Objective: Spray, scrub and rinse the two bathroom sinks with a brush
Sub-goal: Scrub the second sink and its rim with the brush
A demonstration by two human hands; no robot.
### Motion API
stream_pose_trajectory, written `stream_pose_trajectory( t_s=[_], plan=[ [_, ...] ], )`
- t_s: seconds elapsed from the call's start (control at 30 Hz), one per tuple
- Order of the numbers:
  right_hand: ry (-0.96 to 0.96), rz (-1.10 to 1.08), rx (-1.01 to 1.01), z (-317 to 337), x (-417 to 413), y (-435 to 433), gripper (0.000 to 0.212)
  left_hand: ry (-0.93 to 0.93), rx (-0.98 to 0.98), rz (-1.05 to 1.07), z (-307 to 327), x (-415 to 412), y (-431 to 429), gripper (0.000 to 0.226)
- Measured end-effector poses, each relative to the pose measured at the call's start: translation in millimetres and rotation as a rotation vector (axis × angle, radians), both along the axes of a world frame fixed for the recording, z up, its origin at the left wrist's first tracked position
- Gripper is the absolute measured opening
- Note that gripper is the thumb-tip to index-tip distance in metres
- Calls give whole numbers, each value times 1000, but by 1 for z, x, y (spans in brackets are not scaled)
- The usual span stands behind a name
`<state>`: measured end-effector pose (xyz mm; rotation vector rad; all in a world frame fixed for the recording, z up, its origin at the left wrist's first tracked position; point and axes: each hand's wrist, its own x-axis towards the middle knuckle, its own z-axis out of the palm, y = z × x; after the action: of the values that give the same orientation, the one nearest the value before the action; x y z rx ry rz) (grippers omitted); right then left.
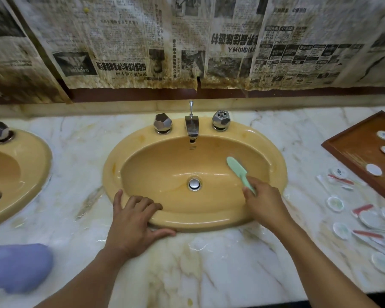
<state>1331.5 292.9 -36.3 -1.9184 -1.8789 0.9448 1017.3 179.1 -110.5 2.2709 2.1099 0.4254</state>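
A yellow oval sink (273, 156) sits in the middle of the marble counter, its basin wet around the chrome drain (194, 184). My right hand (265, 202) grips the handle of a pale green brush (237, 168), whose head rests on the right inner wall of the basin. My left hand (135, 215) lies flat on the sink's front rim, fingers curled over the edge and holding nothing. A second yellow sink (35, 156) is partly in view at the far left.
A chrome tap (191, 127) with two faceted knobs stands at the sink's back. A wooden tray (356, 150) and several small white packets lie on the counter to the right. A blurred purple object (18, 266) sits at the lower left. Stained newspaper covers the wall.
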Motion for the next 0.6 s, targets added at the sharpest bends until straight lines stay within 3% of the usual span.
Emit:
stream_pose_trajectory(
  t_s=[0.13, 0.37, 0.5, 0.6],
  plan=[
    [12, 120, -92, 12, 12, -50, 46, -61, -58, 29, 4, 1, -5, 81],
    [69, 254, -41, 12, -8, -111, 51, -214, -228, 73, 13, 7, -16, 85],
    [100, 337, 10, 13, -42, -129, 52, -451, -180, 194, 23, 3, -43, 57],
    [94, 396, 22, 12, -76, -132, 50, -489, -56, 404, 18, -15, -86, 48]
  ],
)
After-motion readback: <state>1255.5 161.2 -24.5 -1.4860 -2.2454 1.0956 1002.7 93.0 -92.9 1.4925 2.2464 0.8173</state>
